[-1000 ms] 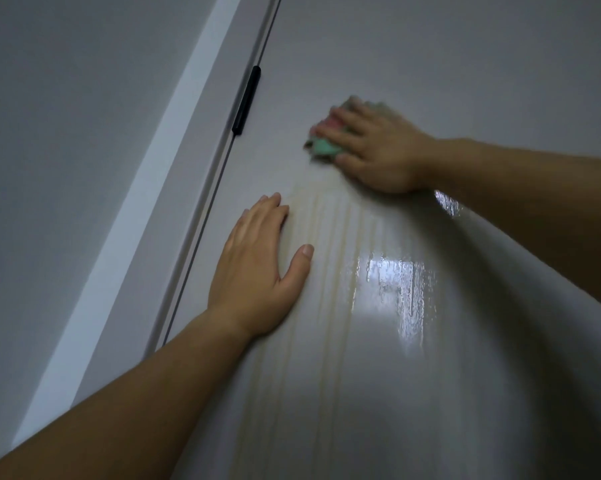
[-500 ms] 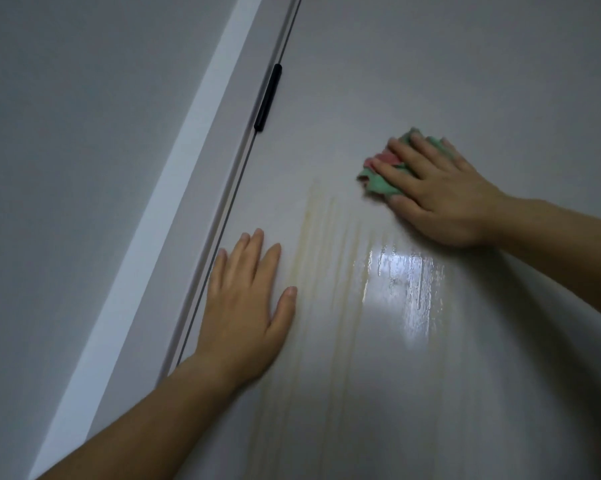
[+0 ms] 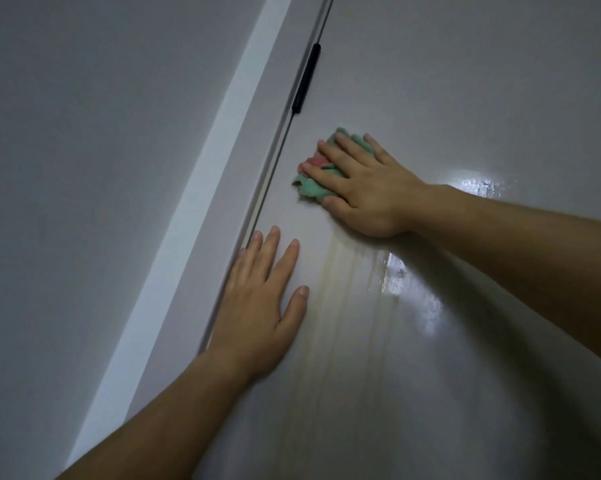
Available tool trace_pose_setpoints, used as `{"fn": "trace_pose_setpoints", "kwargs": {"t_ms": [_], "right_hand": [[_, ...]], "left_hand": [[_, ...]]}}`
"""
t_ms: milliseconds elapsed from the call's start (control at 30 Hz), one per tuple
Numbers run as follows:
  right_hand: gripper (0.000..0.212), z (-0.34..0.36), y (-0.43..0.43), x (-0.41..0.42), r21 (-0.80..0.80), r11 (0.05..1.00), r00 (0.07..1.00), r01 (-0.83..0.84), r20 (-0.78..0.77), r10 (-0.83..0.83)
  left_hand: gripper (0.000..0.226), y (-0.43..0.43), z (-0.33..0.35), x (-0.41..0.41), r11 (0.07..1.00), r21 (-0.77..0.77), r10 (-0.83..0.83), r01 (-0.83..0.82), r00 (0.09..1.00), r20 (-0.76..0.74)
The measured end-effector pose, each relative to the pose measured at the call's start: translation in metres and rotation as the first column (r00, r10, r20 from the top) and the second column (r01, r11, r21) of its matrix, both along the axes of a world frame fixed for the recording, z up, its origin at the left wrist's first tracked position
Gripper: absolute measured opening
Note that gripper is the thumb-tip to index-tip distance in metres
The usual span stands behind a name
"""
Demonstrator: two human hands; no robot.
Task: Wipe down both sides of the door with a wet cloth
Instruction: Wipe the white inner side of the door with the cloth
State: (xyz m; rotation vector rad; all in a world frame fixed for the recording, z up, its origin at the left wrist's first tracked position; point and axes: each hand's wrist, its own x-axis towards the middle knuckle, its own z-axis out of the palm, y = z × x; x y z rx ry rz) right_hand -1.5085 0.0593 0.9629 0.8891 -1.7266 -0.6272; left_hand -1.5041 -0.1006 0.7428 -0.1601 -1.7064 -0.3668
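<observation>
Beside the black hinge [image 3: 306,79], we brace the door [image 3: 465,81] and press the wet cloth [image 3: 311,188] against it.

Our left hand [image 3: 257,306] lies flat on the panel just beside the frame gap, fingers straight and a little apart, holding nothing. Up and to the right, the green and pink cloth sits bunched on the door near the hinge edge. Our right hand [image 3: 361,188] covers it, fingers spread nearly straight, pressing rather than gripping. Yellowish drip streaks [image 3: 340,289] run down below it. To wipe well, we judge we should sweep down over those runs with even pressure, then work right across the panel.
</observation>
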Motion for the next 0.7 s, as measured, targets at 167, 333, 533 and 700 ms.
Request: {"fn": "trace_pose_setpoints", "kwargs": {"t_ms": [167, 333, 533, 700], "right_hand": [[0.062, 0.013, -0.042, 0.003, -0.092, 0.995, 0.999, 0.038, 0.002, -0.038], [0.062, -0.022, -0.036, 0.0, 0.056, 0.998, 1.0, -0.022, 0.008, 0.021], [0.062, 0.017, -0.014, 0.005, -0.11, 0.992, 0.998, 0.061, 0.004, -0.061], [0.065, -0.033, -0.031, 0.002, -0.064, 0.998, 1.0, -0.001, -0.004, 0.001]], "left_hand": [[0.067, -0.003, -0.008, 0.0, 1.0, 0.005, 0.011, -0.011, 1.0, -0.007], [0.069, -0.003, -0.01, 0.001, 1.0, 0.014, -0.013, 0.013, 1.0, -0.004], [0.072, -0.009, -0.043, 0.001, 0.999, -0.044, 0.027, -0.025, 0.998, 0.05], [0.072, -0.007, -0.062, 0.001, 0.998, -0.029, 0.063, -0.062, 0.996, 0.057]]}}
